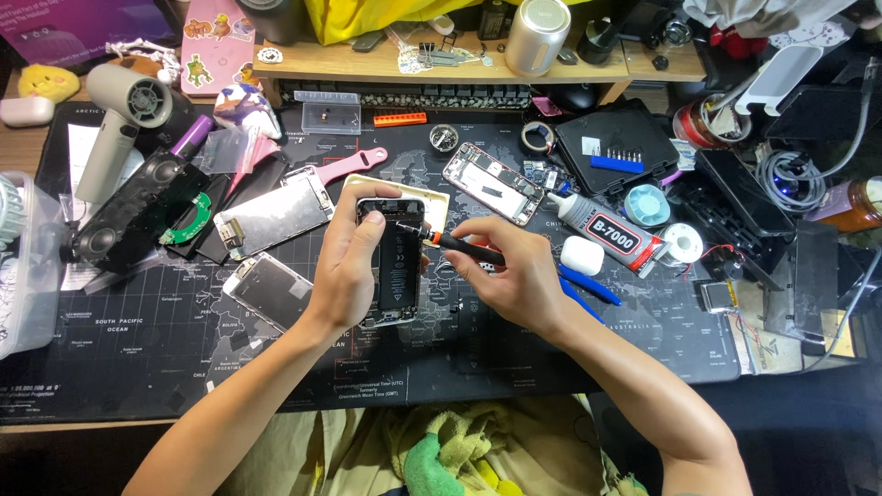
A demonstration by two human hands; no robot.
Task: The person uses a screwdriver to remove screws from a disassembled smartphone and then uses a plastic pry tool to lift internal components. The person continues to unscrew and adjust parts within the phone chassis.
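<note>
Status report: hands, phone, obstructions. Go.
Left hand grips opened phone. Right hand holds screwdriver, tip at phone's upper edge. Glue tube close right, not blocking.

Left hand [347, 266] gripping an opened phone [397, 262]; right hand [514, 271] pressing a screwdriver [455, 244] tip into its upper edge, above a dark desk mat [138, 340].

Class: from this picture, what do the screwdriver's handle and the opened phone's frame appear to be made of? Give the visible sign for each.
Screwdriver: handle looks like matte black plastic or rubber with an orange collar; no shine. Opened phone: frame looks like metal, with pale, glinting edges around a dark interior.
</note>
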